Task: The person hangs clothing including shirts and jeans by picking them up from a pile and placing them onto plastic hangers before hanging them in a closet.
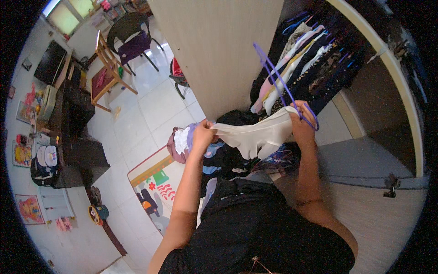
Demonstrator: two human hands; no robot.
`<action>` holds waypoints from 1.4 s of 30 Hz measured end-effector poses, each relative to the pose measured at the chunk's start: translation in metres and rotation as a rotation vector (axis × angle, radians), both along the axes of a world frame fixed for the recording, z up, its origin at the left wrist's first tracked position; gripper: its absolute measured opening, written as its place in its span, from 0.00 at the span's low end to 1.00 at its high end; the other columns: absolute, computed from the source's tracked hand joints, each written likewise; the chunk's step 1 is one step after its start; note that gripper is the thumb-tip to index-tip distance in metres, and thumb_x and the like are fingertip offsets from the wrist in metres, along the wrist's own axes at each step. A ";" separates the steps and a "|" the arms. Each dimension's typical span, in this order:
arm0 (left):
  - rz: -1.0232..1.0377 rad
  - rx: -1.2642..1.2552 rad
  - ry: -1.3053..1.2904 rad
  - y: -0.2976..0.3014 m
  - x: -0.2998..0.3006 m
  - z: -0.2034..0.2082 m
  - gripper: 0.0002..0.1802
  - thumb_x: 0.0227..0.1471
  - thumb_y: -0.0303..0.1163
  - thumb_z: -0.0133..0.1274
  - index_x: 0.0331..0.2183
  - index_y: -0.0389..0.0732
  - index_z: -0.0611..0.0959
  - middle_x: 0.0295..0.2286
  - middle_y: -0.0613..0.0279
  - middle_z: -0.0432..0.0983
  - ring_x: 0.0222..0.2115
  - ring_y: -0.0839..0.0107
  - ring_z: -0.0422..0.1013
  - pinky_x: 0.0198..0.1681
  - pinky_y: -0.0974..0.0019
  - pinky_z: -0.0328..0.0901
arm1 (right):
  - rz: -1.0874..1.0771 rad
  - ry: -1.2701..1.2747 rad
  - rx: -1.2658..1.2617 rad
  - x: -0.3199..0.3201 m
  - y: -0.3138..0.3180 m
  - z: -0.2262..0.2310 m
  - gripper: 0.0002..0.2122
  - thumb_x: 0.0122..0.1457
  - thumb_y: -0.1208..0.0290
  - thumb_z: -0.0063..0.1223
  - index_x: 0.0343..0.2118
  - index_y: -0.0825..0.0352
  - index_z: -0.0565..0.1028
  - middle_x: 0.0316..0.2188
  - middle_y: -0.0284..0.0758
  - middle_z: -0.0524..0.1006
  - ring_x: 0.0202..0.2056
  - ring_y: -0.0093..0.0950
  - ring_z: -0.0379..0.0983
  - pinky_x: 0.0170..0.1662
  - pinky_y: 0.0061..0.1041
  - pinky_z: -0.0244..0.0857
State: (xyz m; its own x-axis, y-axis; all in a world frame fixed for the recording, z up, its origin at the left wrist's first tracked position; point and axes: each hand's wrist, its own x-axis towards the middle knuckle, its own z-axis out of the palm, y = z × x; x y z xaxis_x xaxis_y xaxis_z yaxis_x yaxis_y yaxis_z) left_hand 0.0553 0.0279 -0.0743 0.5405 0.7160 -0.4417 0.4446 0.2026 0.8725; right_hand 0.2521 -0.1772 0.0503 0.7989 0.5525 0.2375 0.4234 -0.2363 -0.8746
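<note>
A thin white garment (255,138) is stretched between my two hands, its lower edge hanging in folds. My left hand (205,133) pinches one end of it. At the other end, my right hand (303,123) grips the cloth together with a purple clothes hanger (284,84). The hanger slants up toward the wardrobe, and part of it is hidden by my fingers. Whether the hanger passes inside the garment I cannot tell.
Clothes (292,59) hang in the open wardrobe at the far right, beside a pale wooden panel (219,50). Below my hands lie a clothes pile (180,141) and loose hangers (285,160). A patterned mat (159,187) and wooden chair (107,77) are left.
</note>
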 end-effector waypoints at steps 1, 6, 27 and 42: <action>0.003 -0.002 -0.002 0.003 0.003 0.007 0.08 0.43 0.31 0.50 0.28 0.38 0.72 0.27 0.54 0.73 0.26 0.65 0.72 0.22 0.66 0.67 | 0.046 0.044 -0.009 0.011 -0.005 -0.024 0.06 0.53 0.80 0.45 0.34 0.68 0.67 0.26 0.27 0.69 0.28 0.17 0.65 0.34 0.16 0.60; 0.130 -0.774 -0.621 0.016 0.010 0.008 0.12 0.47 0.27 0.39 0.36 0.35 0.72 0.30 0.54 0.72 0.26 0.67 0.72 0.22 0.72 0.71 | 0.070 0.340 0.203 0.013 -0.011 -0.057 0.07 0.53 0.70 0.49 0.32 0.67 0.70 0.26 0.31 0.72 0.29 0.20 0.66 0.33 0.20 0.61; 0.374 -0.072 -0.356 0.043 -0.010 0.016 0.06 0.45 0.27 0.45 0.29 0.37 0.71 0.20 0.64 0.68 0.18 0.75 0.64 0.20 0.72 0.60 | 0.232 -0.007 -0.163 0.009 -0.048 0.010 0.13 0.58 0.63 0.42 0.28 0.69 0.74 0.19 0.27 0.68 0.21 0.18 0.62 0.25 0.19 0.56; 0.472 0.616 0.203 0.021 0.009 0.048 0.20 0.38 0.36 0.53 0.37 0.43 0.68 0.20 0.57 0.70 0.24 0.57 0.69 0.30 0.59 0.61 | 0.516 0.367 -0.108 -0.087 -0.007 -0.031 0.09 0.57 0.71 0.44 0.38 0.68 0.71 0.24 0.30 0.72 0.27 0.17 0.66 0.30 0.19 0.62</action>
